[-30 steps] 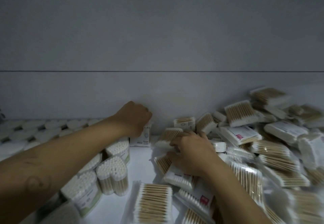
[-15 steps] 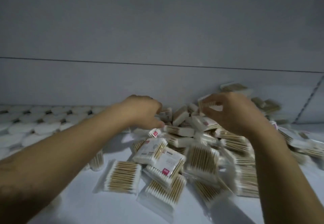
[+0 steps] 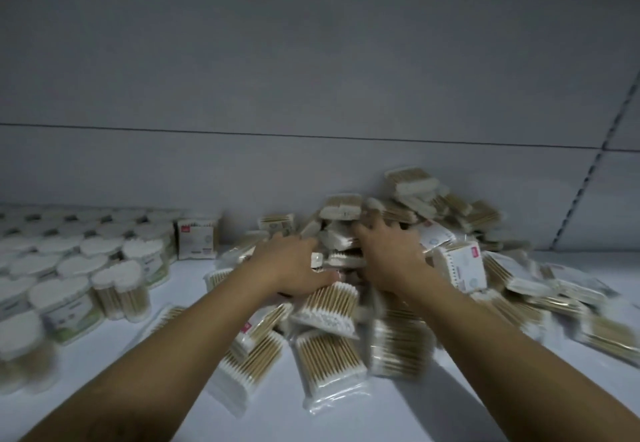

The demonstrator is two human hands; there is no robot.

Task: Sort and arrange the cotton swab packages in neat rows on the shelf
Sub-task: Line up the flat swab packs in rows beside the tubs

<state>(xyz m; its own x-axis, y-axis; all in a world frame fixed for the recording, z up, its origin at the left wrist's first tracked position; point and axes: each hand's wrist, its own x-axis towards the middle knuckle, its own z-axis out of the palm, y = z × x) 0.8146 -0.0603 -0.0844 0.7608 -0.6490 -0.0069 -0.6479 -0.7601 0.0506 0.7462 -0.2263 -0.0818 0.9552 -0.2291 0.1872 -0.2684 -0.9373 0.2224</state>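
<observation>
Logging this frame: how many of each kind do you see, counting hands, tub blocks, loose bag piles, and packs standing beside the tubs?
Hands: 2, left hand and right hand
Tub block: 1
Bag pile: 1
Upright pack beside the tubs: 1
Total: 5
Single bags and tubs are too many and too blurred to count.

No wording is coming through legibly: the red tags (image 3: 186, 230) on the upright package (image 3: 197, 246) and the tilted package (image 3: 462, 270) are showing only blur.
</observation>
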